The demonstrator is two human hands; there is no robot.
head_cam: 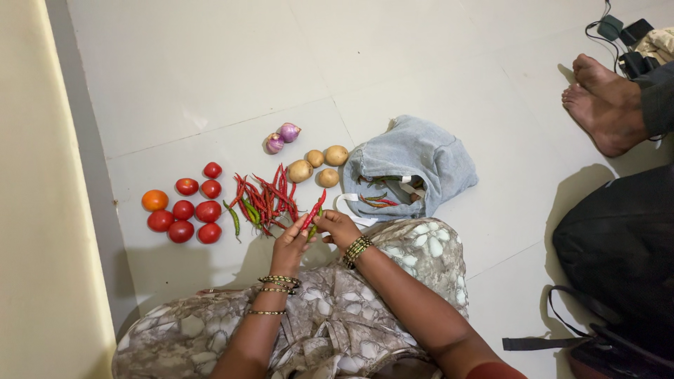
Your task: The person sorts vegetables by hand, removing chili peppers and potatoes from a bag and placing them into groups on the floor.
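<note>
Your two hands meet just in front of your lap, right beside the chili pile on the floor. The left hand has its grip narrowed on a red chili, pinching it near the lower end. The right hand touches the same chili from the other side, and its fingers also close on something green; how tightly they hold it you cannot tell from here.

The chili's long axis runs up and slightly right from your grip, its tip pointing away from you toward the potatoes. The pile lies to the left of that tip, just beside your left hand, so the left hand is the nearer one to it. The right hand is nearer the grey cloth bag, which sits on the far side of the held chili from the pile and shows more chilies in its mouth. Beyond the pile, further left, lie the tomatoes.
</note>
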